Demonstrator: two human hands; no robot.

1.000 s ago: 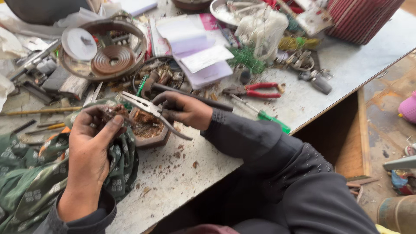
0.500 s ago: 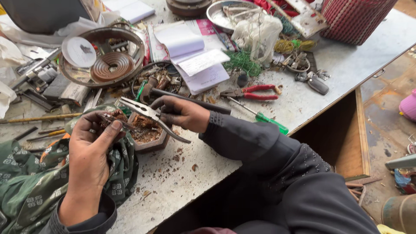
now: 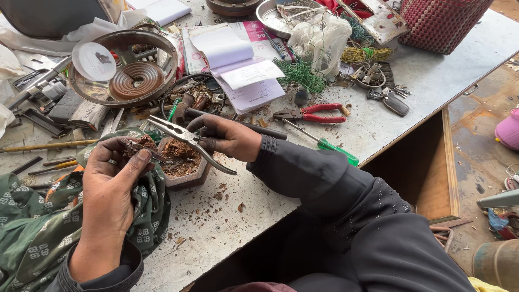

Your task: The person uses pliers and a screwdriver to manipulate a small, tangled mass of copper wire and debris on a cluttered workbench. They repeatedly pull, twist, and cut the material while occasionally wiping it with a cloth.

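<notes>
the right hand (image 3: 230, 138) grips bare metal pliers (image 3: 186, 140), their jaws open and pointing toward the left hand (image 3: 116, 178), which pinches a small rusty brown part (image 3: 141, 146) just above a hexagonal block (image 3: 184, 165) of brown windings on the cluttered workbench (image 3: 432, 81)

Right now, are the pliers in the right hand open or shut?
Open: the bare metal pliers in the right hand show parted tips and splayed handles.

Two hands: the left hand (image 3: 116, 178) and the right hand (image 3: 230, 138). Two pliers: bare metal pliers (image 3: 186, 139) and red-handled pliers (image 3: 313, 113). One green screwdriver (image 3: 335, 150). One red basket (image 3: 440, 21). One open notebook (image 3: 232, 62).
</notes>
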